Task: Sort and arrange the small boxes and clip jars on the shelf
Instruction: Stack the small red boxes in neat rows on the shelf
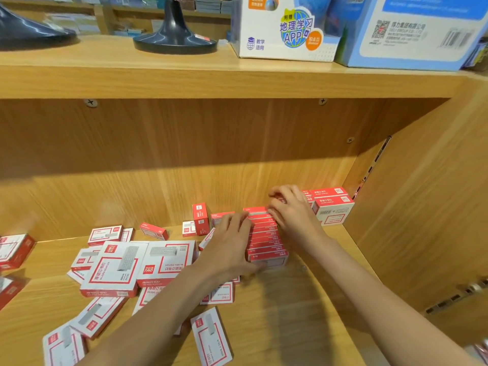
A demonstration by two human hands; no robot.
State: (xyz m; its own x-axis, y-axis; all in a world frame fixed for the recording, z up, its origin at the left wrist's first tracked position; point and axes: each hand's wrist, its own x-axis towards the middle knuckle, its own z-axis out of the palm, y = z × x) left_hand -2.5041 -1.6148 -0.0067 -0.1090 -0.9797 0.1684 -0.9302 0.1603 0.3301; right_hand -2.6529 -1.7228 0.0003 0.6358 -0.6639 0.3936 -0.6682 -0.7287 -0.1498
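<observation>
A tight row of small red-and-white staple boxes [266,240] stands on edge on the wooden shelf [290,313], running front to back. My left hand [229,249] lies with straight fingers against the row's left side. My right hand [293,210] curls over the far end of the row and pinches a small red box [280,200] there. Two larger boxes [331,207] are stacked in the back right corner. Several loose boxes of two sizes [116,265] lie scattered across the left half of the shelf. No clip jars are in view.
The shelf's right side wall [412,207] stands close to the stacked boxes. On the upper shelf are two dark stand bases [174,35] and large globe cartons [285,30]. More red boxes [13,249] sit at the far left edge.
</observation>
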